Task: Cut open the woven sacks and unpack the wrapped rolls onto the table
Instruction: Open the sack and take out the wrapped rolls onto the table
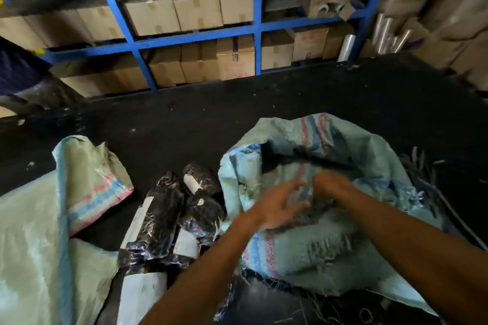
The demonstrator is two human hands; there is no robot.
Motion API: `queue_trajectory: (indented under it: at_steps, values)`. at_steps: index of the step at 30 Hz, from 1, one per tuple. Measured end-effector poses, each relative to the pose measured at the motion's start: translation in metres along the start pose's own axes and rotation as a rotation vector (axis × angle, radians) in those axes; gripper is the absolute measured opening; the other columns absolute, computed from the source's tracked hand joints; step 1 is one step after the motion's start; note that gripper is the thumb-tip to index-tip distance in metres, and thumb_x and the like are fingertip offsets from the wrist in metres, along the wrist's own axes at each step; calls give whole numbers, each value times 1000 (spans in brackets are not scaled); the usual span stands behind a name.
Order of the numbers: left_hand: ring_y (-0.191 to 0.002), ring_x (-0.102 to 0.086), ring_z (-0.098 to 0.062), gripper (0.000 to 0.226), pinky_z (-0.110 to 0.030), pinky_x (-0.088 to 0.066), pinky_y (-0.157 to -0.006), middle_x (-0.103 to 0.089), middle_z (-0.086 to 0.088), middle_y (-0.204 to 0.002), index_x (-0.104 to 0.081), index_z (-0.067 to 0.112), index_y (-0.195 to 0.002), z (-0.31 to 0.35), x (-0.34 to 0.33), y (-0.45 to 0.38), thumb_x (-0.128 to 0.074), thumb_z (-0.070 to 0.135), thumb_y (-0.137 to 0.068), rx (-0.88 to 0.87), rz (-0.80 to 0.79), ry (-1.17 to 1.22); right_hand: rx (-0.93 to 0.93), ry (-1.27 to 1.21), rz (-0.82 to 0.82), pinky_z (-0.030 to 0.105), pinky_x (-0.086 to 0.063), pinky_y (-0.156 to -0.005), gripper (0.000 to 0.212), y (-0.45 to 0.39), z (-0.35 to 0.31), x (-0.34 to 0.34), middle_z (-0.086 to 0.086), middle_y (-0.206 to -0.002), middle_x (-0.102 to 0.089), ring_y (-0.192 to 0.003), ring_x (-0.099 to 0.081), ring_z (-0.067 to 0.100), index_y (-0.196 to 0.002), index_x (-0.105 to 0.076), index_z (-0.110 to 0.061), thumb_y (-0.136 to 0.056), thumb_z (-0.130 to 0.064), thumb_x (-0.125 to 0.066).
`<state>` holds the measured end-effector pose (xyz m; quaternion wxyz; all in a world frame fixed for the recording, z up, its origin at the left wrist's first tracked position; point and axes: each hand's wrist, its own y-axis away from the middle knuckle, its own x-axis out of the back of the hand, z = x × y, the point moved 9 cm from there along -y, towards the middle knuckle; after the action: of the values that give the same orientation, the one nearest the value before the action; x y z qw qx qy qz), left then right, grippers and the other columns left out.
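Note:
A pale green woven sack point(369, 166) with red and blue stripes lies open on the black table point(184, 124), its cut edge frayed. Both my hands are at its mouth. My left hand point(280, 206) is blurred, its fingers spread over the sack's folded edge. My right hand point(332, 183) curls into the woven cloth just beyond it. Several rolls wrapped in black plastic point(163, 214) with white tape lie on the table left of the sack. What is inside the sack is hidden.
A second pale woven sack point(52, 219) lies flat at the left. Behind the table stands a blue metal rack point(256, 31) filled with cardboard boxes. Clear film rolls point(390, 34) lean at the back right. Loose threads trail at the right.

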<state>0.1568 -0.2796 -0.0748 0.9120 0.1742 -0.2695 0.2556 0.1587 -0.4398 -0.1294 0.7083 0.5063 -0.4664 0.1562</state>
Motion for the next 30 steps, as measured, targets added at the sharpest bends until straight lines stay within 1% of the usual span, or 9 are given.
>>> queue_trajectory:
  at_steps: [2,5,11,15,18,21,24,27,30]
  values:
    - [-141,-36,-18,103,-38,-30,-118,-33,3,-159,-6,42,-155,-5,-75,-7,-72,61,-79,99,-452,-37,-75,214,-201,44,-39,-111,60,-2,36,-17,9,-151,-43,-136,-45,28,-143,-47,-16,-89,-35,-62]
    - [-138,-39,-28,94,-41,-31,-116,-38,-9,-155,-24,18,-154,-13,-122,-6,-77,46,-82,101,-670,-424,-76,252,-349,46,-28,-117,73,-8,69,-19,10,-158,-31,-143,-34,30,-149,-39,-15,-88,-46,-65]
    - [-109,-63,-36,36,-41,-52,-86,-66,-14,-117,-63,17,-114,-19,-28,-47,-58,34,-82,252,-18,-607,66,303,-169,54,-12,-118,62,-9,69,-2,7,-160,-30,-147,-25,28,-152,-32,-24,-98,-52,-38]
    - [-90,-63,-36,29,-40,-51,-76,-65,-12,-95,-62,18,-101,21,57,-51,-57,31,-76,172,372,-625,257,-157,437,36,-45,-77,40,17,40,90,16,-95,-70,-91,-65,33,-88,-66,-13,-90,-48,-46]
    - [-82,-57,-34,33,-35,-42,-68,-57,-9,-88,-69,16,-93,52,82,-35,-57,32,-67,-94,561,-597,367,-375,513,31,-38,-65,49,40,46,119,12,-66,-61,-73,-62,30,-59,-56,-11,-95,-44,-49]
    - [-85,-61,-19,28,-29,-47,-74,-63,-2,-93,-69,14,-94,77,52,-14,-57,23,-71,-313,323,-291,239,-277,230,39,-42,-99,59,43,66,95,19,-123,-63,-119,-57,33,-112,-70,-11,-100,-56,-34]
    - [-130,-47,-19,68,-36,-36,-110,-47,-10,-147,-38,15,-149,56,-38,5,-69,16,-88,2,-275,-208,-35,12,-184,44,-35,-111,61,50,106,33,11,-150,-43,-134,-44,33,-143,-47,-12,-97,-52,-47]
    - [-143,-33,-23,73,-37,-29,-114,-32,-4,-159,-16,29,-156,40,-121,38,-57,43,-97,195,-650,-21,-68,107,-144,44,-40,-110,74,54,122,7,15,-151,-39,-133,-44,34,-147,-41,-13,-87,-49,-65]
    - [-149,-22,-19,62,-36,-19,-118,-26,2,-162,-21,28,-156,30,-155,41,-30,56,-102,361,-651,287,-68,-10,33,45,-42,-106,95,53,136,2,17,-150,-40,-132,-46,35,-150,-32,-13,-77,-55,-76]
